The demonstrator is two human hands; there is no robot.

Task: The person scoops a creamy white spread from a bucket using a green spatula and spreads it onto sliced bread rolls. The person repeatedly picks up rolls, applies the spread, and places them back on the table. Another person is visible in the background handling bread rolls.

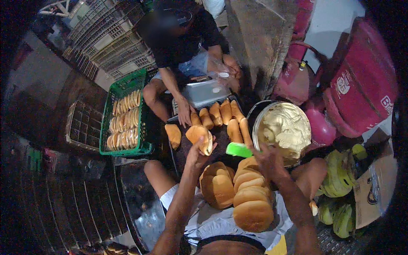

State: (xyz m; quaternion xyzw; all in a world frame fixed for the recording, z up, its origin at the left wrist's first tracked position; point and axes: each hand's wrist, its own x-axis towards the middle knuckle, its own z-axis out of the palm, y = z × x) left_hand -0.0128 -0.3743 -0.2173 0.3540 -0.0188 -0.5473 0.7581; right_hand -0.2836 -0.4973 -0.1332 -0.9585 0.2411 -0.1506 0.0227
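Note:
A split bread bun (199, 137), pale filling showing at its edge, is in my left hand (200, 153). My right hand (269, 159) grips a bright green spatula or scraper (238, 149) above the lap, just left of a round tub of pale yellow cream (283, 127). Two groups of round buns, one at the left (218, 185) and one at the right (253, 215), rest at my lap. Beyond my hands, a dark tray (188, 159) holds several elongated buns (225, 112), with a flatter bun (173, 135) at its left.
Across the tray sits a person (183, 41), one hand at the buns, the other at a clear plastic bag (224, 68). A green crate (146, 108) of wrapped buns stands left, near stacked crates (118, 41). Pink gas cylinders (360, 79) and green bananas (338, 178) are right.

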